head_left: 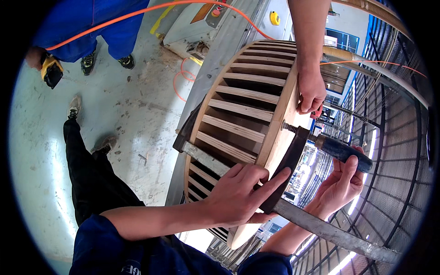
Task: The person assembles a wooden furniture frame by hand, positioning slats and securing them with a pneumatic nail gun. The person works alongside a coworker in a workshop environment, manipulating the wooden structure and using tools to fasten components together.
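Grey clamp bar (330, 230) runs partly hidden beneath the left fingers (273, 184).

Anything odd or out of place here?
Only the floor looks untidy: dark marks and specks, plus a loose scrap too small to identify. Clamp and slatted wooden frame show no obvious damage.

One head-worn fisheye view looks down from just above, facing the left hand (240, 190) and the right hand (338, 185) at close range. Its wide field reaches well past them to the floor (137, 110) farther off at left, bending straight edges inside a dark, rounded border.
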### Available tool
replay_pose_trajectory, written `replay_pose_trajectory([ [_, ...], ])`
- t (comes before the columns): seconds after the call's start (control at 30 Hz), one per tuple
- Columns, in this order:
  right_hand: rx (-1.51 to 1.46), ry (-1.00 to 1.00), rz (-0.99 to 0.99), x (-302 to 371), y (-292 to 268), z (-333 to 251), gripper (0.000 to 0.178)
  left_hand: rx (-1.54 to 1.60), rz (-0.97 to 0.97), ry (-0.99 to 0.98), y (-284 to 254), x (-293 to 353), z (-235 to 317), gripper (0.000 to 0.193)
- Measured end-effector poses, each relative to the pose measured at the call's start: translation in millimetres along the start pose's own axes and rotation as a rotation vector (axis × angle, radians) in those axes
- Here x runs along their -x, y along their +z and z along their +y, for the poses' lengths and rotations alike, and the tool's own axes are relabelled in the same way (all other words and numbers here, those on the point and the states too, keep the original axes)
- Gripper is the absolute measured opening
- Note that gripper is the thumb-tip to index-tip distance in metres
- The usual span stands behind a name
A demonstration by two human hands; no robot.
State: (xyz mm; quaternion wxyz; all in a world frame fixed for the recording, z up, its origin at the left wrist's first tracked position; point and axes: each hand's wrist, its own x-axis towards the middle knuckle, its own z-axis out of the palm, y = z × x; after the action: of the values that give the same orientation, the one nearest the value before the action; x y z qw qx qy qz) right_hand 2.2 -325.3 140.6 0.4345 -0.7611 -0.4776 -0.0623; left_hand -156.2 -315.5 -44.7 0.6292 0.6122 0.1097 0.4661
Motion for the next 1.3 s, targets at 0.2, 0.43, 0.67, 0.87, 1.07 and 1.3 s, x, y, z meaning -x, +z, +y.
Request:
replay_pose_trajectory([
  [0.2,-0.379,-0.065,-0.559,-55,-4,26,0.051,0.005,-0.067,-0.025,-3,1,5,0.087],
  [0.43,-0.980,0.073,-0.599,-37,44,21,0.039,-0.065,-0.049,0.009,-4,0,2,0.083],
  [0.67,-0.696,0.197,0.336,-11,84,-18,0.038,0.036,-0.103,0.025,-15,-4,-4,0.092],
  [0.87,-0.948,0.125,-0.412,-26,38,21,0.040,0.019,0.165,-0.070,-49,-75,-71,0.040],
  [1.07,-0.922,0.120,-0.650,-57,38,27,0.038,-0.065,0.087,0.019,-35,-85,-85,0.037],
  [1.3,-1.256,-0.019,-0.808,-57,54,42,0.044,-0.105,0.060,0.034,-39,-88,-85,0.039],
])
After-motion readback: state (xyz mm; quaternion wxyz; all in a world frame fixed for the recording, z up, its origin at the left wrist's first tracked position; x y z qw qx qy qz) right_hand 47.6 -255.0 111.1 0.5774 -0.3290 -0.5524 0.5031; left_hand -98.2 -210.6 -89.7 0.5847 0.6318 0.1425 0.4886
